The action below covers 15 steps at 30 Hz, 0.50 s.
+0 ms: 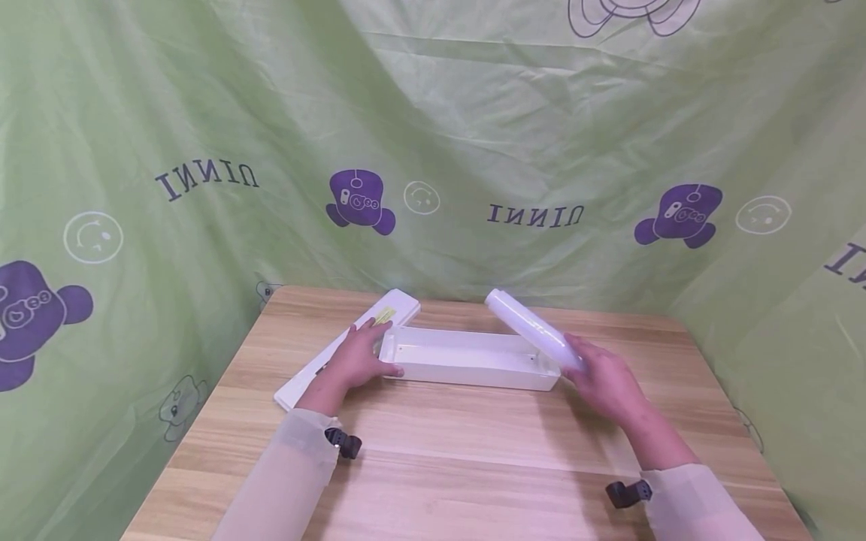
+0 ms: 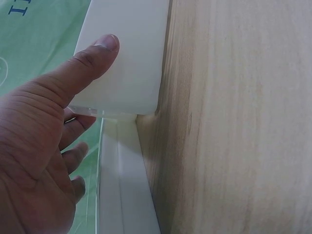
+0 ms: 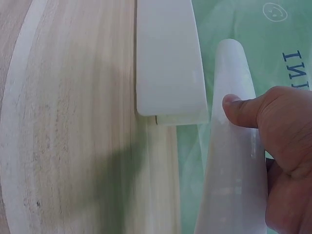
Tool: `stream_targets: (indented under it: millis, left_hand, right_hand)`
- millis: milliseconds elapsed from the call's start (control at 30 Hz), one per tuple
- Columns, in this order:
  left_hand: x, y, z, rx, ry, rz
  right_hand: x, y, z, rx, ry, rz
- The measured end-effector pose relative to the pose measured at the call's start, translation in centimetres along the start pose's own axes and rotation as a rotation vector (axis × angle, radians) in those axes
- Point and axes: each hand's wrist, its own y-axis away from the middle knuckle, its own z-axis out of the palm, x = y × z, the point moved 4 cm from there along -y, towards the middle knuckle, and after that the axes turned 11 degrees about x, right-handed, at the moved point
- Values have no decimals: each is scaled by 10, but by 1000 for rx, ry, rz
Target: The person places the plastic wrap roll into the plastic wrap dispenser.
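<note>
A long white open-topped box (image 1: 467,372) stands on the wooden table, its inside bare in the head view. My left hand (image 1: 355,357) holds the box by its left end, with the thumb (image 2: 92,63) on the front wall and a finger at the end. In my right hand (image 1: 605,379) is a glossy whitish roll of plastic wrap (image 1: 531,323), gripped near its close end. The roll tilts over the right end of the box, its far end pointing back and left. In the right wrist view the thumb (image 3: 243,111) lies along the roll (image 3: 231,170).
A long white lid (image 1: 402,304) with a yellow-green label lies slantwise on the table, left of the box and partly behind my left hand. Green printed cloth (image 1: 446,135) hangs around the back and sides of the wooden table (image 1: 460,466).
</note>
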Motion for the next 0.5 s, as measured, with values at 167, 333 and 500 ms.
stream_targets:
  millis: [167, 333, 500]
  left_hand:
    - [1, 0, 0, -3, 0, -3]
    - [1, 0, 0, -4, 8, -10]
    - [1, 1, 0, -2, 5, -9]
  right_hand:
    - [-2, -1, 2, 0, -1, -12]
    - [-5, -2, 3, -14, -6, -13]
    - [-7, -1, 5, -14, -17, -37]
